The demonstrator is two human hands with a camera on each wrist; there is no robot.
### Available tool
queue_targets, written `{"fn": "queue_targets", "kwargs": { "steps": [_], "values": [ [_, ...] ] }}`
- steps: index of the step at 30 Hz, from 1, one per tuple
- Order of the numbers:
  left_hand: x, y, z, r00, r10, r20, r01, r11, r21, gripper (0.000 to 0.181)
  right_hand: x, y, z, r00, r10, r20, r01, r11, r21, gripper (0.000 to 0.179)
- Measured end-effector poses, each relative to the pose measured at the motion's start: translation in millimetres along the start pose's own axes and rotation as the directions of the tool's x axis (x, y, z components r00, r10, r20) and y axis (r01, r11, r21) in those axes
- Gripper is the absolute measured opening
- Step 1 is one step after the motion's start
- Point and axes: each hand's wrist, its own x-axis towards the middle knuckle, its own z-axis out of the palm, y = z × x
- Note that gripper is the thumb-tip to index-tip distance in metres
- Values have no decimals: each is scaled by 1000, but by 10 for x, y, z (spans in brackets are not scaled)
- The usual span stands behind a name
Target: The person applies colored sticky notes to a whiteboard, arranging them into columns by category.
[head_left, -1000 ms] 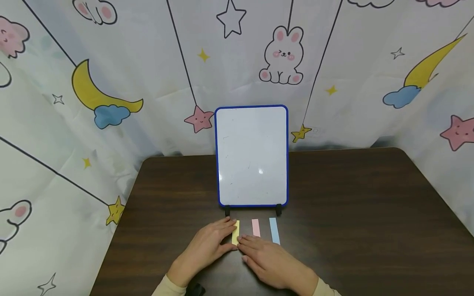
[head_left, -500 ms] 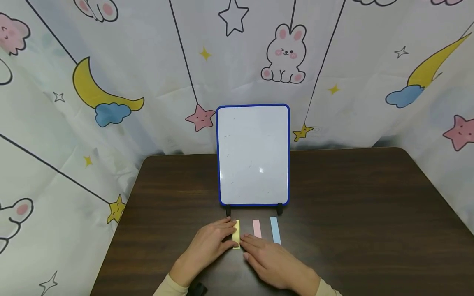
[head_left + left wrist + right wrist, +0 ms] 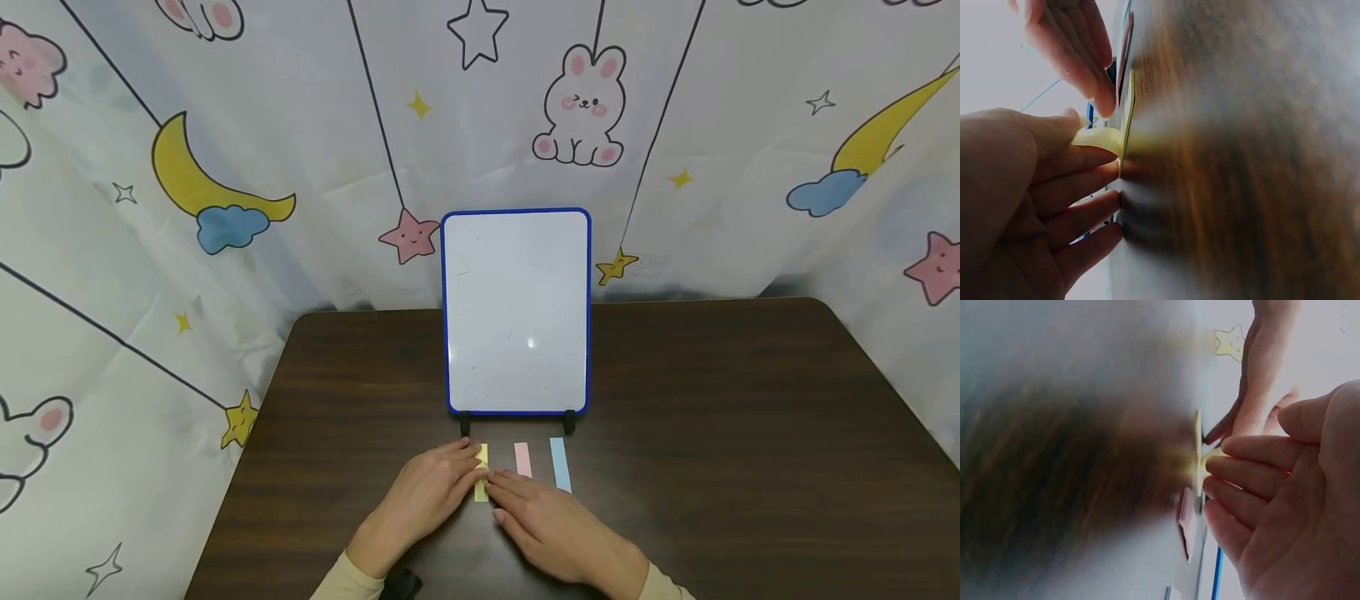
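A narrow yellow sticky-note pad (image 3: 482,493) lies on the table between my two hands. My left hand (image 3: 429,493) pinches the end of its top strip (image 3: 1099,139) between thumb and forefinger. That strip curves up off the pad in the left wrist view, while the other left fingertips reach the tabletop. My right hand (image 3: 553,523) has its fingers extended, the fingertips close beside the pad's right edge; whether they touch it I cannot tell. Just beyond the right hand lie a pink sticky-note pad (image 3: 522,458) and a blue one (image 3: 560,463), their near ends close to its knuckles.
Behind the pads a blue-framed whiteboard (image 3: 517,312) stands upright on black feet (image 3: 569,422). The dark wooden table (image 3: 720,433) extends to both sides. A printed cloth backdrop (image 3: 315,125) hangs along its back and left. A black object (image 3: 402,583) shows near the left wrist.
My left thumb has moved up from the pad's near end towards the forefinger, lifting the yellow strip. The right fingertips have drawn slightly right off the pad. The head view has shifted a little.
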Motion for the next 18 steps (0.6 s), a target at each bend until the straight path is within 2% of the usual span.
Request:
{"fn": "queue_targets", "kwargs": {
  "steps": [8,13,15,18],
  "values": [
    [7,19,-33,999,-27,42,28,999,-31,31,26,-23,41,1000,-28,-4,28,999,-20,47],
    [-4,19,-54,994,-47,96,51,998,-44,36,25,-29,48,999,-31,-9,30,999,-17,47],
    [-7,17,-60,993,-45,109,50,998,-41,38,22,-29,48,999,-35,-21,35,999,-19,46],
    [-2,12,-63,994,-28,106,31,999,-29,31,15,-36,46,999,-32,-29,32,999,-20,46]
  ]
}}
